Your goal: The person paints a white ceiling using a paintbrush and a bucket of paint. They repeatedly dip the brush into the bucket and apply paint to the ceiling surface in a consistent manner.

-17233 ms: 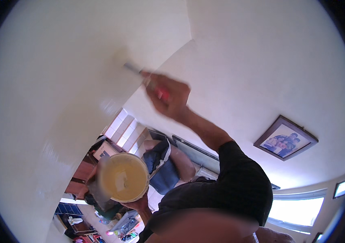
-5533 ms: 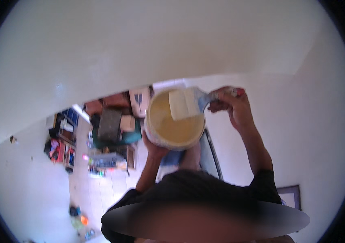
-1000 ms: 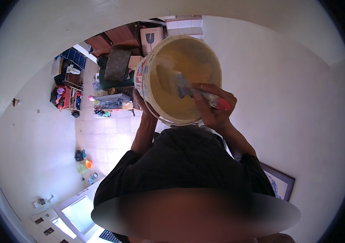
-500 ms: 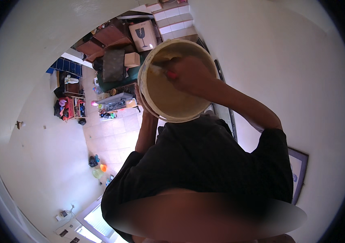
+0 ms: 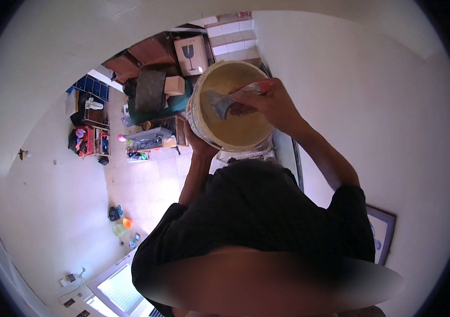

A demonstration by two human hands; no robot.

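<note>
Above floor tiles (image 5: 145, 177), more brush (image 5: 222, 103) now shows inside the bucket (image 5: 196, 121).

Pale tiled floor (image 5: 148, 177) (bright with glare), black bundle (image 5: 113, 213), orange item (image 5: 127, 222), pale-green item (image 5: 118, 230) at its edge

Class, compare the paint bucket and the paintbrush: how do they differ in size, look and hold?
The paint bucket is much larger than the paintbrush. The paint bucket has a wide, round mouth; the paintbrush is slim, with red on its handle. The left hand holds the paint bucket; the right hand holds the paintbrush. Both are handheld.
</note>
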